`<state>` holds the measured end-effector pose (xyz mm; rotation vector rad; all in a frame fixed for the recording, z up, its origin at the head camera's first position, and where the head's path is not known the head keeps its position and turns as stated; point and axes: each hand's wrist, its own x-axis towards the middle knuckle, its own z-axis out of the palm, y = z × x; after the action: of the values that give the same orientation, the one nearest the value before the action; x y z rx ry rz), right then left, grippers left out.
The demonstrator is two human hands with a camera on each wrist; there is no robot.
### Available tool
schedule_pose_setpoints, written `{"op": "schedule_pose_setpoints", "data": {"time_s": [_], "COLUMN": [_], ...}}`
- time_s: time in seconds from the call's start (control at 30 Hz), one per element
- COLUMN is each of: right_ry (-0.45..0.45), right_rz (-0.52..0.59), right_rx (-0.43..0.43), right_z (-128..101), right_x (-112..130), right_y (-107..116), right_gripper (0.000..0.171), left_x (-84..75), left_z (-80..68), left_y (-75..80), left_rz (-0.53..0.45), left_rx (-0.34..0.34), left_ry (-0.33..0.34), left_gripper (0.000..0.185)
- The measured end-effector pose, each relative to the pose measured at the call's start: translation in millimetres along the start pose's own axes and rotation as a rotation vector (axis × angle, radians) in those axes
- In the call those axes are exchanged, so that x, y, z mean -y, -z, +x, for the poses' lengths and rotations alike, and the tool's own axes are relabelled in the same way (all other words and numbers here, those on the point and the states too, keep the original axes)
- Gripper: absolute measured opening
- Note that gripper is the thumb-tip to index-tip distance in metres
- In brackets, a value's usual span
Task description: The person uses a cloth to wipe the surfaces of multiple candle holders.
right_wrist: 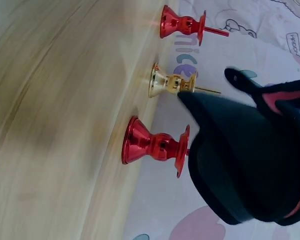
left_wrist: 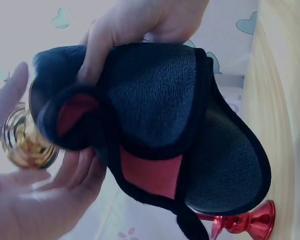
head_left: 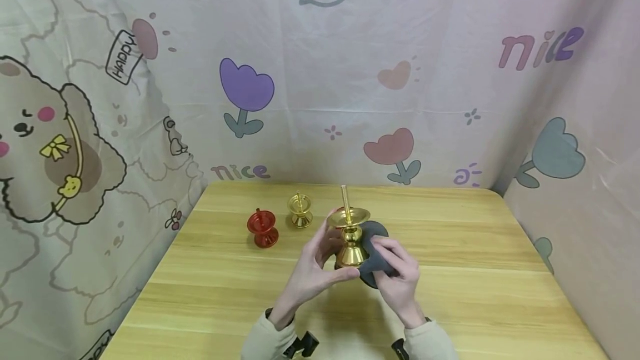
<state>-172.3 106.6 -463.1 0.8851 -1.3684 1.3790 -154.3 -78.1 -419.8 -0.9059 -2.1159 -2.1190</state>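
Note:
My left hand (head_left: pixel 317 271) grips a shiny gold candle holder (head_left: pixel 351 249) around its base, with its dish and thin upright spike on top. Beside it, my right hand (head_left: pixel 404 282) pinches a dark grey cloth (head_left: pixel 376 281) pressed against the holder's base. In the left wrist view the cloth (left_wrist: pixel 150 95) is folded over, with dark edging and a red underside (left_wrist: pixel 152 175). The gold base (left_wrist: pixel 30 140) shows between the left thumb and fingers there. From the right wrist, the cloth (right_wrist: pixel 250 155) hangs down on the right and that hand is out of sight.
On the table (head_left: pixel 210 293) to the left stand a red candle holder (head_left: pixel 263 228) and a smaller gold one (head_left: pixel 300 209). Another red candle holder (right_wrist: pixel 152 145) is mostly hidden behind the held one in the head view. Printed fabric (head_left: pixel 320 43) surrounds the table's back and sides.

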Motion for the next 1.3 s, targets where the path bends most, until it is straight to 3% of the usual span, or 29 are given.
{"op": "schedule_pose_setpoints", "data": {"time_s": [0.1,0.17,0.27,0.47,0.57,0.7,0.87,1.17,1.3], "right_ry": [0.109,0.117,0.044,-0.184,-0.187,-0.083,0.024,-0.011,-0.082], "right_rz": [0.009,0.021,0.04,0.068,0.059,0.04,0.084,0.172,0.193], "right_rx": [0.023,0.031,0.028,0.009,-0.016,-0.053,0.007,0.128,0.225], "right_z": [1,1,1,-3,-5,-6,-8,-13,-15], "right_x": [-3,-3,-1,2,0,-7,-14,-19,-18], "right_y": [-1,-1,1,4,5,8,9,16,25], "right_gripper": [0.014,0.015,0.015,0.04,0.044,0.047,0.049,0.059,0.061], "left_x": [-1.0,-0.7,0.4,2.7,3.4,3.3,-0.5,2.2,5.5], "left_z": [0.3,0.2,0.3,0.7,0.2,-0.2,2.3,6.3,8.1], "left_y": [-0.6,0.1,1.5,1.8,1.5,1.8,3.3,2.4,2.8], "left_rz": [0.049,0.076,0.109,0.094,0.08,-0.014,-0.167,-0.164,-0.164], "left_rx": [-0.035,-0.044,-0.037,-0.001,0.005,-0.014,-0.068,-0.103,-0.092], "left_ry": [-0.002,-0.013,-0.039,-0.07,-0.041,0.011,0.118,0.246,0.294], "left_gripper": [0.107,0.106,0.105,0.102,0.1,0.086,0.067,0.057,0.061]}}
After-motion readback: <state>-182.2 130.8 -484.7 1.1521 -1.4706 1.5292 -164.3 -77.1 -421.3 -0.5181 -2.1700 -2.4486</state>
